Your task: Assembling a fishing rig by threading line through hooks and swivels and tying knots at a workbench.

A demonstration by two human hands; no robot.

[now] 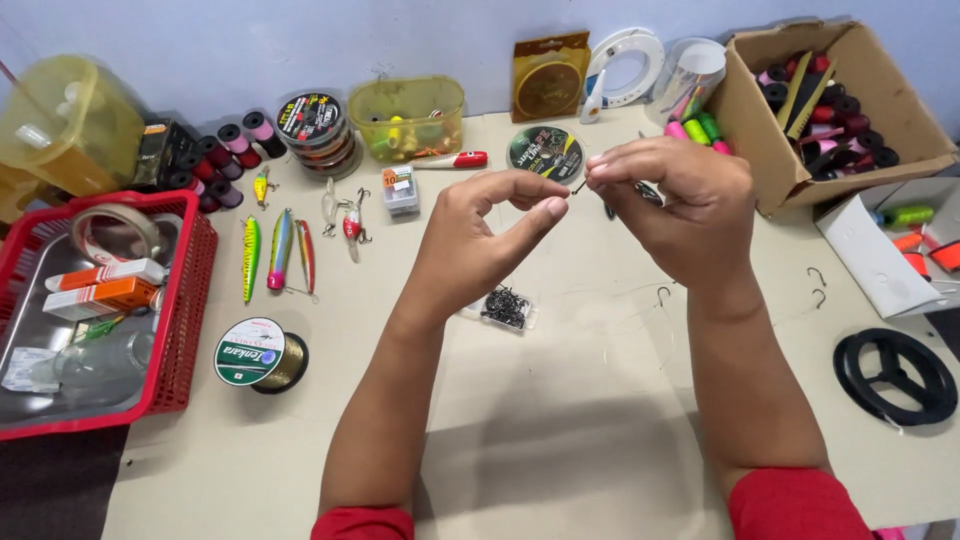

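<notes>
Two hands meet just above the middle of the frame, raised over the pale tabletop (560,440). My left hand (480,235) has thumb and forefinger pinched together toward the right, and my right hand (680,205) is closed with its fingertips pinched facing them. Between the two pinches sits a small dark fishing hook (578,186), held at both sides; whether line runs through it I cannot tell, it is too fine to see.

Below my left wrist lies a small clear packet of dark hooks (506,306) on the tabletop. Behind my hands, toward the upper middle, is a round flat line spool with a dark label (540,150). Left of centre lie several fishing lures (280,250) side by side, and beneath them a spool of olive line (262,354) on its side. A red basket (190,300) fills the left edge. At the upper right a cardboard box (760,140) holds coloured reels, and a black round winder (895,375) lies at the right edge. Loose hooks (818,285) rest near my right forearm.
</notes>
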